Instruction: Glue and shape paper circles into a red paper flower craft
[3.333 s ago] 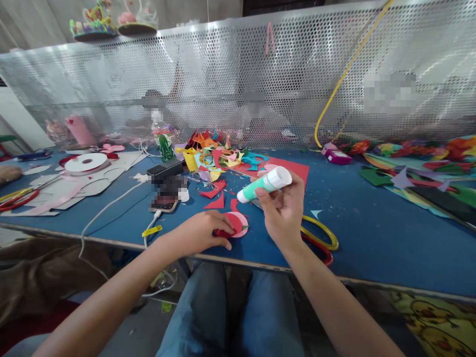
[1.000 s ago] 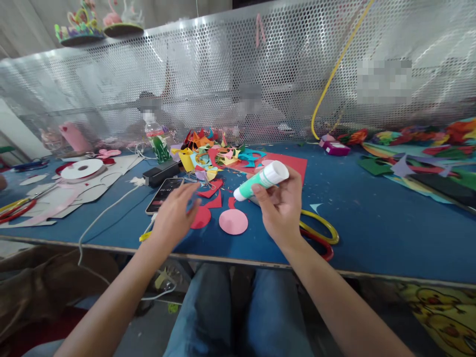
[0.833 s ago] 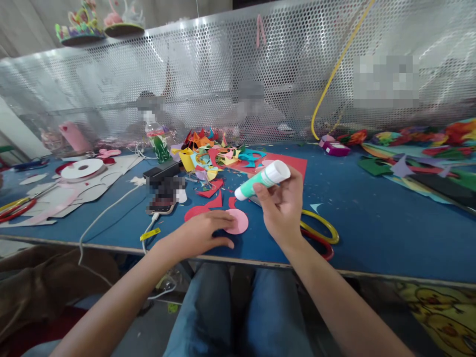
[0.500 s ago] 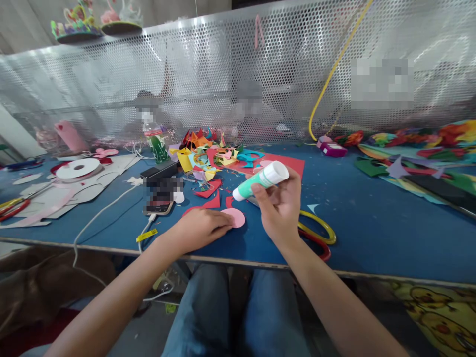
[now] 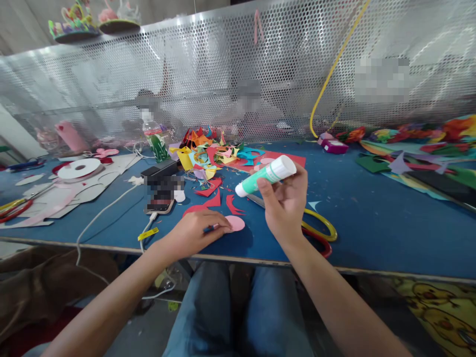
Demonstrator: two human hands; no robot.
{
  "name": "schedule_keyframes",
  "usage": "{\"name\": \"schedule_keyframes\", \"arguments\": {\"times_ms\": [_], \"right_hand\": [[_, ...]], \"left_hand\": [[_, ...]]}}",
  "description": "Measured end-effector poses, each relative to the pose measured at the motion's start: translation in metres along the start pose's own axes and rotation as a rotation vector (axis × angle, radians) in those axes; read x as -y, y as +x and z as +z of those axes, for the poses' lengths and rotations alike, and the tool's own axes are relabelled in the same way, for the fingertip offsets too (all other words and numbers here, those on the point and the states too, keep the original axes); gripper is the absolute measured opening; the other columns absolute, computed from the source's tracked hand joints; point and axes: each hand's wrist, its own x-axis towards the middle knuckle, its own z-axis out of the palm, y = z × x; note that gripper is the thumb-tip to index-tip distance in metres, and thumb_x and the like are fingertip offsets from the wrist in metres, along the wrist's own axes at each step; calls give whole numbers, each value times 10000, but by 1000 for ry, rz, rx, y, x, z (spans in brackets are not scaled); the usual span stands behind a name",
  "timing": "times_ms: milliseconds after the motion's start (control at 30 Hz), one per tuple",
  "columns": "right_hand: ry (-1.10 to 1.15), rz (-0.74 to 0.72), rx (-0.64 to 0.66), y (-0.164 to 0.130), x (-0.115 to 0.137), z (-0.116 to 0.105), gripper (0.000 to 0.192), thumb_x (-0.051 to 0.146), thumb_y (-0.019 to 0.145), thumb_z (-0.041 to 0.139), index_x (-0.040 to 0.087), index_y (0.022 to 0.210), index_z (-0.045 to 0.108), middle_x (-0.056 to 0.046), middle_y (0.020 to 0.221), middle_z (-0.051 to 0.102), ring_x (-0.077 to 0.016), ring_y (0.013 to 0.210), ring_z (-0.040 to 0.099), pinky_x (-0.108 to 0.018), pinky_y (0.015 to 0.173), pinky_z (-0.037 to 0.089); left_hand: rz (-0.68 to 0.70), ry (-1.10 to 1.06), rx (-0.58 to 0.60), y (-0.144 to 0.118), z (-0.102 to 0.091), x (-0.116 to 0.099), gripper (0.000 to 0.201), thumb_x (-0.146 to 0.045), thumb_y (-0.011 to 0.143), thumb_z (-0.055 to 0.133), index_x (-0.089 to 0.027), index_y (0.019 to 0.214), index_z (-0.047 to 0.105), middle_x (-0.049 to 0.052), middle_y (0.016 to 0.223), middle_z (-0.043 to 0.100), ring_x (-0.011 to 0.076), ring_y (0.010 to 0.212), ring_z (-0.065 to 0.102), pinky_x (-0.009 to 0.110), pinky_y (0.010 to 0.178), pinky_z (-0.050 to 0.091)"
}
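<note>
The right hand (image 5: 284, 208) holds a green glue stick (image 5: 266, 175) above the blue table (image 5: 372, 223), fingers wrapped round the lower barrel and thumb pressed against its side; the stick lies tilted, white cap end up to the right and the other end pointing down to the left. The left hand (image 5: 195, 232) rests palm down on the table near its front edge, fingertips pinched together on the left rim of a pink paper circle (image 5: 235, 223), which lies flat on the table and is partly covered by the fingers. A red paper scrap (image 5: 208, 204) lies just behind that hand. Scissors with yellow and red handles (image 5: 320, 230) lie on the table just right of the right wrist. Further back sit a heap of coloured paper offcuts (image 5: 211, 151), a red sheet (image 5: 286, 159), a phone (image 5: 159, 203) on a white cable, and a plastic bottle (image 5: 152, 139).
</note>
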Motion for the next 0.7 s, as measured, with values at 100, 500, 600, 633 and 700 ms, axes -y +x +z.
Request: {"name": "schedule_keyframes", "arguments": {"times_ms": [100,500,600,633,700], "right_hand": [[3,1,5,0,1,0,349,243,790,613,291,1085,432,-29,960,527,-193,861,618,-414,792,546],[0,-3,-3,0,1,0,351,224,781,622,295,1080,452,-24,945,530,-184,829,617,-413,792,542],[18,-12,0,0,2,1,354,222,776,627,299,1075,455,-22,940,534,-189,854,617,-420,821,532],[27,-17,-3,1,2,1,355,218,772,632,301,1069,457,-20,941,534,-193,871,615,-421,826,529],[35,-14,-10,1,2,1,352,215,769,636,305,1061,460,-20,955,530,-198,903,606,-426,838,523]], "left_hand": [[-31,137,23,-4,1,-4,184,-134,788,510,-180,922,628,40,924,675,155,858,615,274,790,469],[-218,289,54,16,17,-9,293,-404,775,601,-182,966,601,73,1023,649,239,971,595,350,827,477],[-197,273,85,12,9,-6,272,-389,783,593,-194,971,613,60,1064,649,231,973,605,330,836,477],[-182,261,95,10,6,-5,253,-369,792,585,-201,978,618,53,1073,649,222,972,609,315,835,476],[-138,216,124,5,1,-4,205,-304,829,539,-217,992,627,37,1070,655,194,960,618,277,826,475]]}}
